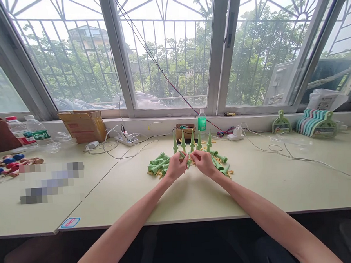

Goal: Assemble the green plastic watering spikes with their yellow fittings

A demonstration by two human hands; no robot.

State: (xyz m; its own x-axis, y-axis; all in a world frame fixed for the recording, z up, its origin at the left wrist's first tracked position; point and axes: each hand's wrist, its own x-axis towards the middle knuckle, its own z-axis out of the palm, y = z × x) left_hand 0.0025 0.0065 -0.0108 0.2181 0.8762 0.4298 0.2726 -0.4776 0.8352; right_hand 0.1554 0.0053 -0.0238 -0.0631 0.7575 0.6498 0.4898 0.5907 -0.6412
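Two bare hands work close together over a pale table [263,189] beneath a barred window [165,49]. The left hand [176,166] grips a green plastic piece [182,154], which pokes out from between its fingers. The right hand [204,162], fingertips drawn together, meets it from the other side; whether those fingers pinch a part of their own cannot be told.

Just beyond the hands, a row of green spires [209,142] stands upright. Loose green tubes [158,164] lie heaped with small yellow pegs [230,172] to the left, and more tubes lie beside the right hand. Behind the spires sit a small cardboard box [190,127] and a green-labeled bottle [201,122].

A larger carton [82,128] stands by the sill at left, near a power strip [126,139] trailing white cables. Red and blue wooden toys [12,166] lie at the far left, well apart from the hands; at right, a row of small dustpans [318,124] stands by the sill.
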